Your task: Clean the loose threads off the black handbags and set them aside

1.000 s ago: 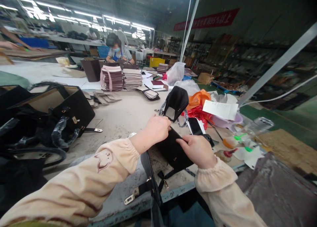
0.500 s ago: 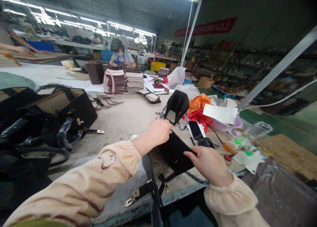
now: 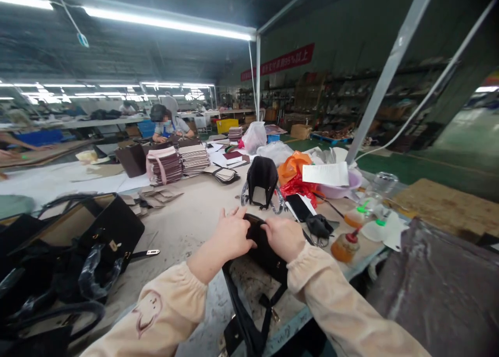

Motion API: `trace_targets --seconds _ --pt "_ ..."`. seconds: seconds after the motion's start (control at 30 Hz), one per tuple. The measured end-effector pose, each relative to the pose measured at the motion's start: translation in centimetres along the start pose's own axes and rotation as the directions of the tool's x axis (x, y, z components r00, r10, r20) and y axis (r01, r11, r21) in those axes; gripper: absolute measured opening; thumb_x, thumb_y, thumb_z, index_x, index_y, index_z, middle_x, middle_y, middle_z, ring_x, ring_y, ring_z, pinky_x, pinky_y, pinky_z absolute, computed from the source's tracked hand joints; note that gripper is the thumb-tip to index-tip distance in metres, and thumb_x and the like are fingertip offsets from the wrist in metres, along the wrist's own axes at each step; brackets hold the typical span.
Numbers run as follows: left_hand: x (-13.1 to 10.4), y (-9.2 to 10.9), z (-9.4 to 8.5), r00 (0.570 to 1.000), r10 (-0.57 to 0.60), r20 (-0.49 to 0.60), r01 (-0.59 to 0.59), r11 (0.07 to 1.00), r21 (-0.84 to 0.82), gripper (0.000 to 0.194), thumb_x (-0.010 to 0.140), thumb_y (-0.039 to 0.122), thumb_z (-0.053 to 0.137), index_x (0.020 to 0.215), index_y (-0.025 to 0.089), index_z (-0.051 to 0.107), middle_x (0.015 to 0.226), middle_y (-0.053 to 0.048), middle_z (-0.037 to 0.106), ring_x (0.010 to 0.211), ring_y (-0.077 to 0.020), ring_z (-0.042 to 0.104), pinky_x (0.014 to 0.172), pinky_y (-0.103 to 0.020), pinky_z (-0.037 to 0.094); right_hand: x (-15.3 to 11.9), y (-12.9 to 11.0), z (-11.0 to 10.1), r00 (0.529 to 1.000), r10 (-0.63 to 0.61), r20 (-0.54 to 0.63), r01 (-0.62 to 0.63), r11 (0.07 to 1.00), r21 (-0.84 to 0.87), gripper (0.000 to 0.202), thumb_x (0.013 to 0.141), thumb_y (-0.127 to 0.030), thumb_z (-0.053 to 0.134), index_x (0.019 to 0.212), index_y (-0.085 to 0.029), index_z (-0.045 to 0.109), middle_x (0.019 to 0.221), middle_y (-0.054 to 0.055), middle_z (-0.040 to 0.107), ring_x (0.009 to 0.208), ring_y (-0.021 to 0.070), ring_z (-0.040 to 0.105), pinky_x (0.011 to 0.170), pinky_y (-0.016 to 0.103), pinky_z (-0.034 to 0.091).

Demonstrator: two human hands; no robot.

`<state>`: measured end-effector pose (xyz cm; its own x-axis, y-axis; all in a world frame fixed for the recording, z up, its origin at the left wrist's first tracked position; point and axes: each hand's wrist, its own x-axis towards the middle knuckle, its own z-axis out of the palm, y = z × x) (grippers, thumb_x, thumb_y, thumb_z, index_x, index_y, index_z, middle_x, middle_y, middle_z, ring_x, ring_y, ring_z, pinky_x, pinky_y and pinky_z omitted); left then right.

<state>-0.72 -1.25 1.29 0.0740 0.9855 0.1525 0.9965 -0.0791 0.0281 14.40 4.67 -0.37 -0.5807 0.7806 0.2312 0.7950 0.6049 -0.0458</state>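
Note:
A black handbag (image 3: 268, 255) stands at the front of the worktable, its upper edge between my two hands. My left hand (image 3: 233, 233) grips that edge from the left, thumb toward the bag and a few fingers raised. Close beside it, my right hand (image 3: 284, 236) has its fingers bent over the same edge. Black straps (image 3: 249, 315) with metal fittings hang down toward the table's front edge. Just beyond my hands sits a smaller black bag part (image 3: 262, 176) with plastic-wrapped handles on both sides. My hands hide part of the handbag's rim.
Several black handbags (image 3: 113, 242) crowd the left side. Stacked brown panels (image 3: 166, 164) stand at the back. On the right are a phone (image 3: 298, 207), a jar of orange liquid (image 3: 345, 247), a purple basin (image 3: 353, 183) and plastic bags. A co-worker (image 3: 166, 123) sits across the table.
My right hand has moved from the bag's right end to its upper edge, close to my left hand. The left stays on that edge. The camera view has shifted.

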Motion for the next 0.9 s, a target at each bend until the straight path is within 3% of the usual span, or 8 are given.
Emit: trace_targets --seconds 0.1,0.2,0.37,0.63,0.9 --pt "0.1 -0.1 -0.2 1.0 -0.007 -0.014 0.007 1.0 0.003 0.017 0.077 0.033 0.061 0.083 0.02 0.069 0.129 -0.008 0.055 0.116 -0.0304 0.051 0.102 -0.059 0.03 -0.4 0.1 -0.5 0.999 -0.032 -0.011 0.032 0.999 0.022 0.026 0.091 -0.033 0.042 0.083 -0.02 0.063 0.085 0.005 0.07 0.075 0.0174 0.063 0.061 0.025 0.039" --pt "0.6 -0.1 -0.4 1.0 -0.004 -0.016 0.004 0.999 -0.037 0.021 0.085 0.025 0.05 0.078 0.017 0.069 0.108 -0.008 0.066 0.093 -0.021 0.062 0.098 -0.044 0.039 -1.5 0.5 -1.6 0.998 -0.052 -0.024 0.053 0.998 0.033 0.025 0.091 -0.03 0.042 0.081 -0.019 0.063 0.083 0.006 0.069 0.075 0.0175 0.063 0.061 0.025 0.038" --pt "1.3 0.9 -0.2 0.987 0.157 -0.039 -0.161 0.975 -0.154 0.018 0.085 0.025 0.05 0.079 0.017 0.066 0.09 -0.005 0.067 0.085 -0.0158 0.062 0.079 -0.025 0.047 -4.5 2.3 -3.2 0.999 -0.047 -0.026 0.047 0.999 0.007 0.026 0.09 -0.029 0.043 0.079 -0.018 0.063 0.078 0.007 0.068 0.072 0.0175 0.063 0.06 0.026 0.037" --pt "3.5 3.7 0.7 0.986 0.167 -0.015 -0.168 0.985 -0.043 0.026 0.086 0.034 0.049 0.074 0.018 0.066 0.079 -0.004 0.067 0.074 -0.0163 0.061 0.066 -0.026 0.045 -6.0 5.1 -2.5 0.999 0.032 -0.005 -0.032 0.999 -0.004 0.026 0.09 -0.033 0.044 0.08 -0.019 0.063 0.079 0.005 0.068 0.075 0.0172 0.063 0.059 0.026 0.036" --pt "4.2 3.9 1.1 0.991 0.134 -0.027 -0.134 0.991 -0.028 0.028 0.086 0.035 0.048 0.074 0.017 0.067 0.08 -0.005 0.067 0.074 -0.0161 0.06 0.066 -0.026 0.044 -5.8 5.4 -2.3 0.999 0.05 0.001 -0.05 0.999 0.006 0.026 0.091 -0.033 0.044 0.08 -0.019 0.063 0.08 0.005 0.068 0.075 0.017 0.063 0.059 0.026 0.035"
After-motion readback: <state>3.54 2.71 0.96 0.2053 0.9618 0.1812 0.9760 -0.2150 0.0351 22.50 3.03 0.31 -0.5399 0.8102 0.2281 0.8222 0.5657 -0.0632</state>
